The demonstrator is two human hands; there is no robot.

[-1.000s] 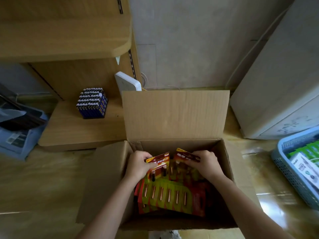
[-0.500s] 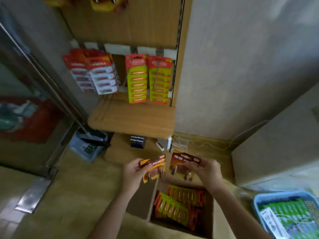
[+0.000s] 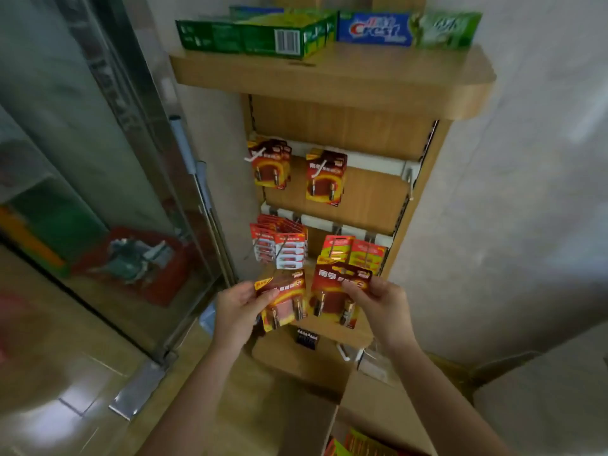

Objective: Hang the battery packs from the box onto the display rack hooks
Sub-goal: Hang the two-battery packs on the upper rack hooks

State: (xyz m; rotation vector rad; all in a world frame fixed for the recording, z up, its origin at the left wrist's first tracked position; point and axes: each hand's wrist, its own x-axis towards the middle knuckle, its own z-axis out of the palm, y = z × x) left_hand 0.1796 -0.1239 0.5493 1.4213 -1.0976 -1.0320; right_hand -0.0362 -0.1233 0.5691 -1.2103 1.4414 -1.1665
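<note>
Two battery packs are in hand, one per hand, both held up in front of the display rack [image 3: 371, 195] and below its lower rail; the left hand [image 3: 238, 312] grips a dark red pack [image 3: 286, 299] by its upper left corner, fingers curled behind the card and thumb across its face, the pack tilted; whether a second card lies behind it cannot be told; the right hand [image 3: 383, 304] pinches a second dark red pack [image 3: 335, 292] at its upper right edge, that pack near upright; the two packs sit side by side, edges close. On the upper rail two bunches of like dark red packs hang, a left bunch [image 3: 271, 166] and a middle bunch [image 3: 325, 177]; one bare hook [image 3: 409, 184] shows at the right end. On the lower rail four bunches hang: two red-and-white [image 3: 289, 253] at left, two green-and-yellow [image 3: 367, 255] at right. The cardboard box [image 3: 378, 403] stands open at the bottom edge, more packs [image 3: 357, 442] visible inside. Toothpaste cartons [image 3: 375, 29] lie on the top shelf [image 3: 329, 77]; one block of loose batteries [image 3: 307, 337] stands on the bottom shelf.
</note>
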